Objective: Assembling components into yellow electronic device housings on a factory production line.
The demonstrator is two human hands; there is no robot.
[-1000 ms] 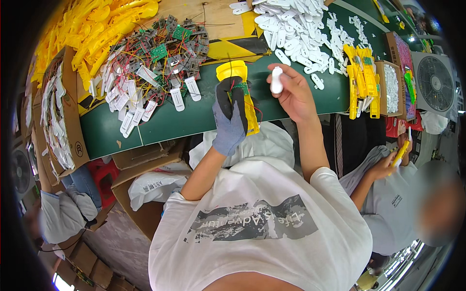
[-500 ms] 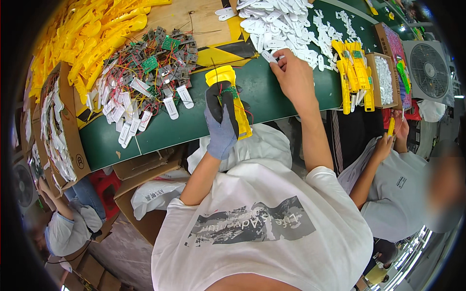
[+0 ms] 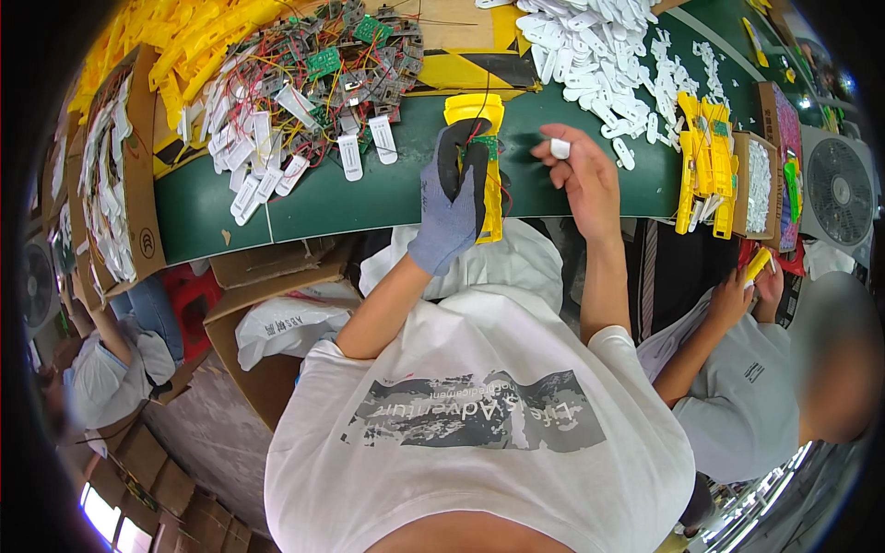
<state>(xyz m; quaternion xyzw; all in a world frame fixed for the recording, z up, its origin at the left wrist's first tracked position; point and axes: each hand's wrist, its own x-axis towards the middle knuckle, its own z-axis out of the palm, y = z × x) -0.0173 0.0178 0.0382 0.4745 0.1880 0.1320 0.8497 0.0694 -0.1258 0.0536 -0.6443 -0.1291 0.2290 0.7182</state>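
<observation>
My left hand [image 3: 450, 203], in a grey-blue glove with dark fingers, is closed around a long yellow plastic housing [image 3: 491, 207]. A small green circuit board [image 3: 484, 147] with thin wires sits in the housing, partly covered by the gloved fingers. To its right, above the green table, my bare right hand [image 3: 592, 184] is closed on a small white plastic piece [image 3: 560, 148], of which only part shows. A pile of similar flat white pieces [image 3: 590, 55] lies beyond this hand, and the two hands are apart.
Wired modules with white tabs [image 3: 323, 88] are heaped left of the housing, before yellow housings [image 3: 217, 41]. A cardboard box [image 3: 143, 175] stands at far left. Assembled yellow housings [image 3: 708, 166] and a box of small white parts [image 3: 756, 175] are on the right, near a co-worker [image 3: 737, 369].
My right hand has drawn back from the white pile toward the yellow housing, bringing a white piece. My left hand keeps hold of the housing. The view has shifted slightly.
</observation>
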